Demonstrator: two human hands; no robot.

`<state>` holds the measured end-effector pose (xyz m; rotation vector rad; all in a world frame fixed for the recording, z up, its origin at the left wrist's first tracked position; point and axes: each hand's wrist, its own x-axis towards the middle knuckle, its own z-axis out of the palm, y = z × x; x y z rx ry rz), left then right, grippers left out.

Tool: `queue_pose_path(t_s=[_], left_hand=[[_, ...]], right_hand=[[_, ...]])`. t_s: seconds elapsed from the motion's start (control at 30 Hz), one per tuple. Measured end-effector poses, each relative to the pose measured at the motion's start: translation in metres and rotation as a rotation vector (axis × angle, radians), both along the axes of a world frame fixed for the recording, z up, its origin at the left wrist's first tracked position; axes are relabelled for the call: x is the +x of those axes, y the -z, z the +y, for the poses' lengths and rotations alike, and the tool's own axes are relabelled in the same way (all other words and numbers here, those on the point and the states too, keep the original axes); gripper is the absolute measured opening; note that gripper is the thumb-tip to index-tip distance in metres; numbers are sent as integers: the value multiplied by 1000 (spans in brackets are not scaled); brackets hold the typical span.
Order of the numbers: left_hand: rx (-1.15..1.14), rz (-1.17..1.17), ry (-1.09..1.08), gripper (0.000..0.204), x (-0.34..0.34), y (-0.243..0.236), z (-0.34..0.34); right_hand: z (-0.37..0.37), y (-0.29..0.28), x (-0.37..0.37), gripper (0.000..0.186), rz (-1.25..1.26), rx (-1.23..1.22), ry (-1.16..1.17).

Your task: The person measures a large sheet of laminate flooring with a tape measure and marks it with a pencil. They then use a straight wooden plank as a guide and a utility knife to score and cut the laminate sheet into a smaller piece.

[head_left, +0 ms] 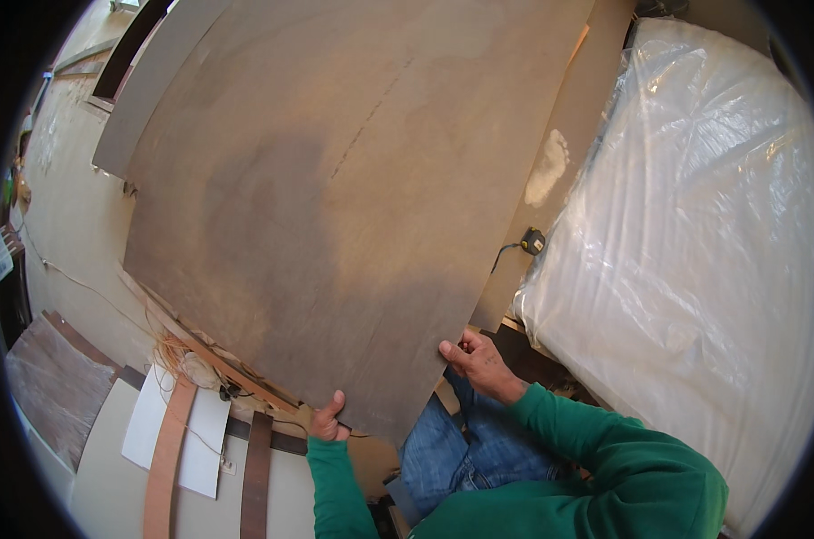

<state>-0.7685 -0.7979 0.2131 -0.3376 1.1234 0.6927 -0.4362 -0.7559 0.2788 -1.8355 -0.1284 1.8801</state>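
A large brown sheet (398, 225), thin and flat like a board, spreads in front of me with a dashed dark line on its upper face. At its near edge my left hand (329, 420) is closed, thumb on top and fingers hidden underneath. My right hand (483, 364) has its fingers curled at the near right edge, the thumb pressing on the sheet's rim. Beyond that hand lies a black-and-yellow tape measure (532, 241) with a dark strap, on a brown board beside the sheet.
On the right is a bulky white item wrapped in clear plastic (685, 234). A pale footprint (548, 168) marks the brown board. To the left lie wood strips (169, 458), a white panel (205, 440), a tangled cord (178, 346) and a plastic-covered brown panel (61, 382).
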Motion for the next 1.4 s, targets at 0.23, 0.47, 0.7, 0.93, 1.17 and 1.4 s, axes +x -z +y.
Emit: queue_pose_path(t_s=[0.23,0.47,0.7,0.93,1.17,1.4], left_hand=[[10,-98,23,69,-2,-7,2],[-66,-79,62,63,1,-23,18],[-140,-54,156,61,4,-20,20],[-135,66,208,66,15,-6,24],[-57,451,-44,77,28,-10,13],[-21,627,163,58,11,2,22]], right_hand=[[5,-13,-6,28,12,9,117],[-1,3,-8,27,35,36,187],[-18,30,-11,36,-29,14,237],[-37,73,-17,31,-73,75,210],[-36,69,-20,38,-231,137,134],[-31,68,-25,37,-293,163,107]])
